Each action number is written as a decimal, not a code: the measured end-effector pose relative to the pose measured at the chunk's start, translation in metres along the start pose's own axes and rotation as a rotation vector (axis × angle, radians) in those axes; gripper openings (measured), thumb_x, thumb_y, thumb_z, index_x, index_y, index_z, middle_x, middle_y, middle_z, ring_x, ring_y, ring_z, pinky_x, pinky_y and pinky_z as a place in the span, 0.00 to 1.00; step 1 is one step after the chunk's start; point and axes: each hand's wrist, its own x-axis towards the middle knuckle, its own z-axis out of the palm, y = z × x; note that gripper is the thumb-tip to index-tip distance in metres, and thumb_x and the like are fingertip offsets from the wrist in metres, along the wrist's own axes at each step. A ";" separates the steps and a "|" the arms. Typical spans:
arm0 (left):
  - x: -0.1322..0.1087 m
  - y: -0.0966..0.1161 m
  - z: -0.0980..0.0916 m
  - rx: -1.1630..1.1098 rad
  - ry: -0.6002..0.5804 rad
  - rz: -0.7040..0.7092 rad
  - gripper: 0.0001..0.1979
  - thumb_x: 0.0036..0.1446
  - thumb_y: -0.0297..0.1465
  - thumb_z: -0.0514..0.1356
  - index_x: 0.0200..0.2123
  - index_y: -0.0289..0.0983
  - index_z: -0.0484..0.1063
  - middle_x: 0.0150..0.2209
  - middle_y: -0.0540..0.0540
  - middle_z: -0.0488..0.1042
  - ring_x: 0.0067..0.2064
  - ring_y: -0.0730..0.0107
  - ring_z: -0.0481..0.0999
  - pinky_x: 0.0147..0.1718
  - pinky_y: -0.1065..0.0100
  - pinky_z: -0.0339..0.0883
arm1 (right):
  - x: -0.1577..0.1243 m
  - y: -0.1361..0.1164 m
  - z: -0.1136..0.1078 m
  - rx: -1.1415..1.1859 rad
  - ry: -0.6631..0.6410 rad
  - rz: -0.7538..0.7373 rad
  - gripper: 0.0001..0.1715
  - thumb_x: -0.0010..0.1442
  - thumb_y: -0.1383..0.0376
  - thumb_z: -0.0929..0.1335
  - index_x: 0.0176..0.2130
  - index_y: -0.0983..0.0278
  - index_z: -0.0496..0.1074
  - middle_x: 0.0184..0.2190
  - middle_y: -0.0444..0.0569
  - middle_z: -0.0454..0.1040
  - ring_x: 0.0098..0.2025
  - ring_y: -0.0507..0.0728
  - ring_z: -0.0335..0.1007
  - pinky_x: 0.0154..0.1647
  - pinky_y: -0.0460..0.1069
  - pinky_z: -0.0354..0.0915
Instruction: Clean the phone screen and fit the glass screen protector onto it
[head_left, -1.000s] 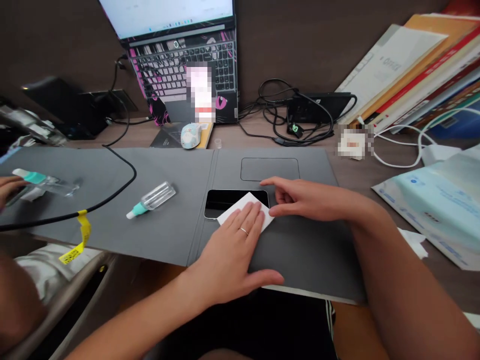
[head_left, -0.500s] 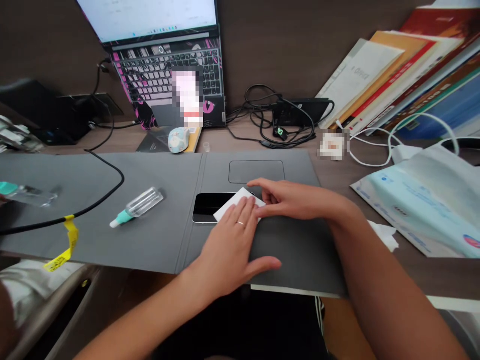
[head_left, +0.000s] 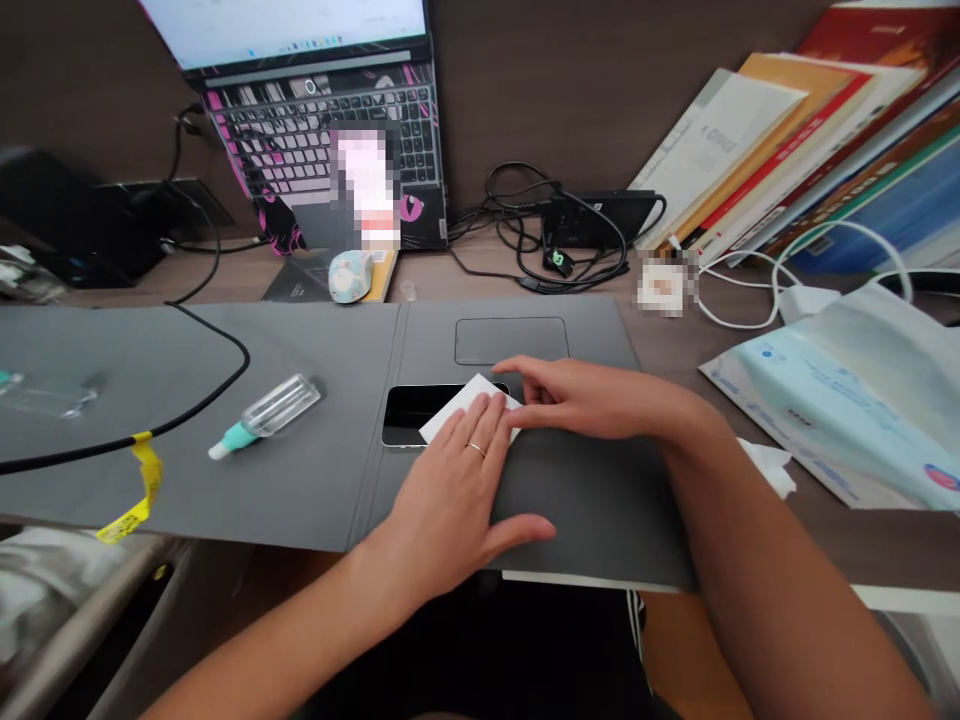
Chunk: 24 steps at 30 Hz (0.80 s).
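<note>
Phone (head_left: 409, 403) is showing glossy, glass-like black; wipe (head_left: 465, 393) is appearing matt, papery. Mat (head_left: 577, 480) is looking smooth and matt; bottle (head_left: 281, 405) is showing clear, glossy plastic.

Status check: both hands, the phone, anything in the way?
Left hand flat on white sheet over phone. Right hand at phone's right end, grip unclear. Phone face-up, partly covered. Nearer bottle, black cable off left, apart from it.

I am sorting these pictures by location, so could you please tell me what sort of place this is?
Probably a study or office desk: the open laptop, the mouse and the leaning books suggest it. Home or workplace, I cannot tell.
</note>
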 end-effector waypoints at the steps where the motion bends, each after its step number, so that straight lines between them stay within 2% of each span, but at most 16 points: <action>1: -0.005 -0.005 -0.002 -0.003 -0.003 0.009 0.49 0.65 0.61 0.39 0.70 0.25 0.52 0.73 0.32 0.50 0.74 0.47 0.50 0.69 0.49 0.56 | 0.000 0.001 0.000 0.003 -0.002 0.006 0.42 0.66 0.42 0.63 0.67 0.65 0.59 0.36 0.48 0.73 0.34 0.57 0.69 0.35 0.51 0.63; 5: -0.028 -0.037 -0.013 -0.001 -0.005 -0.023 0.39 0.70 0.54 0.43 0.71 0.32 0.53 0.72 0.37 0.54 0.73 0.53 0.54 0.68 0.51 0.59 | 0.001 0.003 -0.001 0.019 -0.008 0.024 0.41 0.66 0.44 0.64 0.68 0.63 0.59 0.36 0.46 0.73 0.34 0.56 0.70 0.35 0.51 0.63; 8: -0.033 -0.051 -0.016 -0.014 -0.018 -0.008 0.36 0.70 0.53 0.46 0.71 0.37 0.52 0.73 0.39 0.54 0.73 0.53 0.54 0.67 0.50 0.60 | 0.000 0.002 -0.001 0.023 -0.006 0.032 0.40 0.66 0.45 0.65 0.67 0.63 0.59 0.35 0.46 0.73 0.34 0.56 0.70 0.35 0.50 0.63; 15: -0.004 -0.042 -0.010 -0.021 0.006 0.061 0.38 0.68 0.54 0.49 0.69 0.34 0.56 0.72 0.37 0.56 0.73 0.51 0.53 0.69 0.49 0.56 | 0.001 0.001 -0.001 0.012 -0.021 0.018 0.42 0.65 0.44 0.64 0.68 0.64 0.59 0.37 0.48 0.74 0.34 0.56 0.70 0.35 0.51 0.63; 18: -0.010 -0.043 -0.009 0.003 0.001 0.078 0.38 0.68 0.54 0.48 0.70 0.34 0.54 0.72 0.37 0.55 0.73 0.51 0.53 0.69 0.49 0.55 | 0.001 0.000 -0.002 0.020 -0.020 0.026 0.42 0.65 0.43 0.64 0.68 0.64 0.59 0.37 0.48 0.74 0.34 0.56 0.70 0.35 0.51 0.63; 22: -0.029 -0.047 -0.010 0.046 -0.018 0.092 0.37 0.69 0.52 0.47 0.71 0.35 0.52 0.72 0.37 0.56 0.73 0.51 0.55 0.67 0.49 0.60 | 0.000 -0.001 -0.002 0.026 -0.017 0.038 0.42 0.65 0.44 0.66 0.68 0.63 0.59 0.36 0.47 0.74 0.34 0.57 0.70 0.35 0.51 0.63; 24: -0.027 -0.048 -0.011 0.044 -0.017 0.090 0.37 0.70 0.53 0.47 0.71 0.35 0.52 0.72 0.37 0.56 0.73 0.52 0.54 0.67 0.49 0.59 | 0.000 -0.001 -0.003 0.025 -0.018 0.039 0.42 0.65 0.45 0.66 0.68 0.63 0.59 0.36 0.47 0.74 0.35 0.57 0.70 0.35 0.51 0.62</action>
